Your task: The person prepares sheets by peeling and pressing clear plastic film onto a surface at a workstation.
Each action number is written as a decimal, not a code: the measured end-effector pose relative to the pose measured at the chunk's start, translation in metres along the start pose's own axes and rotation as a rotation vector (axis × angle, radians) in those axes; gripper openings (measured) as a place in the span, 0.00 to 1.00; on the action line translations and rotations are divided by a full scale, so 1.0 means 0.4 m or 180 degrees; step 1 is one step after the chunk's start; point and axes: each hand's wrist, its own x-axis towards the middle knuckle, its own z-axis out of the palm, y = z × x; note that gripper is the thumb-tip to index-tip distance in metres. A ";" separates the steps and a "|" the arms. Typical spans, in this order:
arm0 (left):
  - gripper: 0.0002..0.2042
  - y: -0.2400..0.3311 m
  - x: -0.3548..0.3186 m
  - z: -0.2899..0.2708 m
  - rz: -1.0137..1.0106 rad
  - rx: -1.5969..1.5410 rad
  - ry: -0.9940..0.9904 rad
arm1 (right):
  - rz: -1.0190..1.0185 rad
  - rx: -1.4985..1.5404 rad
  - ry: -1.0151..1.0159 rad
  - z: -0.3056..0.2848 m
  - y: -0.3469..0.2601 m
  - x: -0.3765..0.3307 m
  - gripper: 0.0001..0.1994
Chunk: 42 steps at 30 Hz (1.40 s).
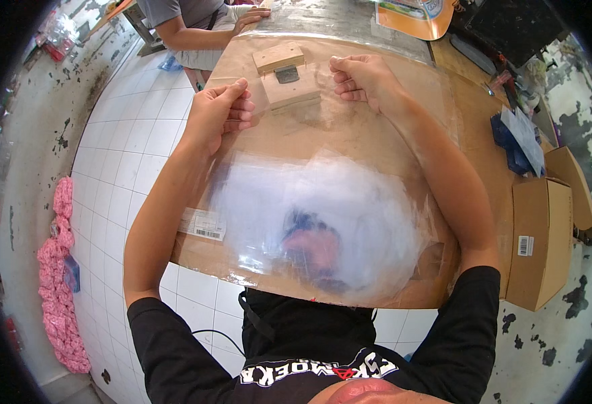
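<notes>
My left hand [223,111] is closed in a pinch at the left of a wooden block jig [289,89]. A faint see-through plastic sheet [258,98] shows at its fingertips, with edges hard to make out. To the right of the jig, my right hand [367,81] is also pinched, thumb against forefinger. Whatever it holds is too thin or clear to name. The jig has two pale wood pieces with a dark metal plate [286,74] between them. Nearer to me, a broad pile of clear plastic sheets [370,215] lies on the cardboard-covered table [404,148].
A person's hand [251,18] rests on the table's far left edge. Far right lies an orange package [417,17]. An open cardboard box [540,239] stands at the right, below dark blue packets [508,145]. Pink bundles [60,296] lie on the floor along the left wall.
</notes>
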 end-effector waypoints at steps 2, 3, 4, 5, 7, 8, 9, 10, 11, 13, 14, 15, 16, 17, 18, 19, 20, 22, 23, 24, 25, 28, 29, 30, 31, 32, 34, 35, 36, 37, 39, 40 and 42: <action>0.15 0.001 -0.003 0.006 0.0015 -0.0005 0.0048 | 0.0024 0.0030 0.0023 -0.002 -0.003 -0.004 0.12; 0.14 0.002 -0.004 0.011 0.0017 -0.0004 0.0101 | 0.0083 0.0076 0.0040 -0.003 -0.006 -0.004 0.12; 0.14 0.003 -0.008 0.012 0.0018 -0.0001 0.0161 | 0.0141 0.0125 0.0050 -0.003 -0.008 -0.003 0.12; 0.14 0.003 -0.010 0.009 0.0013 0.0012 0.0155 | 0.0086 0.0163 -0.0002 -0.004 -0.006 -0.004 0.12; 0.14 0.001 -0.013 0.004 0.0008 0.0031 0.0139 | -0.0027 0.0235 -0.0100 -0.012 0.002 -0.007 0.11; 0.14 0.000 -0.013 0.004 0.0050 0.0029 0.0136 | -0.0074 0.0230 -0.0109 -0.016 0.006 -0.006 0.10; 0.13 -0.001 -0.013 0.006 0.0092 0.0026 0.0133 | -0.0121 0.0225 -0.0118 -0.018 0.011 -0.003 0.10; 0.13 -0.003 -0.014 0.005 0.0129 0.0026 0.0133 | -0.0163 0.0224 -0.0130 -0.018 0.014 -0.001 0.09; 0.13 -0.002 -0.014 0.003 0.0138 0.0002 0.0116 | -0.0168 0.0226 -0.0146 -0.018 0.016 0.001 0.09; 0.13 -0.002 -0.014 0.000 0.0157 -0.0048 0.0080 | -0.0176 0.0227 -0.0176 -0.020 0.019 0.006 0.09; 0.12 -0.004 -0.014 -0.001 0.0153 -0.0029 0.0088 | -0.0166 0.0221 -0.0189 -0.020 0.021 0.008 0.09; 0.11 -0.005 -0.014 -0.001 0.0149 -0.0011 0.0096 | -0.0156 0.0216 -0.0201 -0.021 0.022 0.011 0.09; 0.11 -0.006 -0.014 -0.001 0.0146 0.0007 0.0106 | -0.0148 0.0211 -0.0215 -0.020 0.021 0.011 0.09; 0.11 -0.006 -0.014 -0.002 0.0144 0.0002 0.0113 | -0.0158 0.0211 -0.0227 -0.020 0.020 0.010 0.08; 0.11 -0.006 -0.016 -0.002 0.0142 -0.0003 0.0120 | -0.0168 0.0211 -0.0239 -0.021 0.020 0.009 0.08; 0.10 -0.006 -0.017 -0.001 0.0138 -0.0009 0.0123 | -0.0176 0.0210 -0.0247 -0.022 0.019 0.007 0.08; 0.11 -0.004 -0.017 0.000 0.0135 -0.0023 0.0141 | -0.0183 0.0202 -0.0240 -0.022 0.020 0.008 0.08; 0.11 -0.001 -0.018 0.001 0.0127 -0.0050 0.0179 | -0.0197 0.0188 -0.0227 -0.022 0.022 0.008 0.08; 0.11 -0.003 -0.017 0.001 0.0139 -0.0060 0.0185 | -0.0201 0.0187 -0.0228 -0.022 0.023 0.009 0.08; 0.10 -0.005 -0.016 0.002 0.0152 -0.0070 0.0191 | -0.0205 0.0186 -0.0228 -0.022 0.024 0.010 0.08; 0.10 -0.007 -0.016 0.002 0.0164 -0.0079 0.0198 | -0.0208 0.0186 -0.0229 -0.021 0.025 0.010 0.08; 0.10 -0.007 -0.015 0.003 0.0175 -0.0082 0.0233 | -0.0242 0.0225 -0.0289 -0.022 0.022 0.009 0.10; 0.10 -0.007 -0.014 0.002 0.0182 -0.0082 0.0206 | -0.0242 0.0198 -0.0241 -0.019 0.021 0.007 0.09; 0.10 -0.007 -0.014 0.000 0.0189 -0.0081 0.0179 | -0.0241 0.0171 -0.0193 -0.015 0.021 0.005 0.09; 0.10 -0.006 -0.014 -0.001 0.0197 -0.0082 0.0152 | -0.0241 0.0143 -0.0145 -0.013 0.021 0.004 0.09; 0.10 -0.006 -0.014 -0.001 0.0191 -0.0079 0.0162 | -0.0232 0.0148 -0.0144 -0.013 0.021 0.004 0.09; 0.10 -0.005 -0.015 0.002 0.0182 -0.0075 0.0183 | -0.0215 0.0158 -0.0143 -0.013 0.020 0.004 0.09; 0.11 -0.004 -0.015 0.003 0.0175 -0.0060 0.0187 | -0.0211 0.0165 -0.0126 -0.013 0.020 0.004 0.09; 0.11 -0.003 -0.016 0.004 0.0168 -0.0044 0.0192 | -0.0208 0.0172 -0.0109 -0.013 0.019 0.004 0.09; 0.12 -0.003 -0.016 0.003 0.0162 -0.0027 0.0199 | -0.0205 0.0181 -0.0095 -0.011 0.018 0.002 0.10; 0.12 -0.003 -0.017 -0.001 0.0101 -0.0091 0.0219 | -0.0174 0.0199 -0.0083 -0.012 0.015 -0.002 0.11; 0.13 -0.002 -0.017 -0.003 0.0072 -0.0122 0.0230 | -0.0160 0.0209 -0.0078 -0.012 0.013 -0.003 0.11; 0.13 -0.005 -0.016 -0.007 0.0092 -0.0138 0.0230 | -0.0164 0.0201 -0.0112 -0.013 0.012 -0.004 0.12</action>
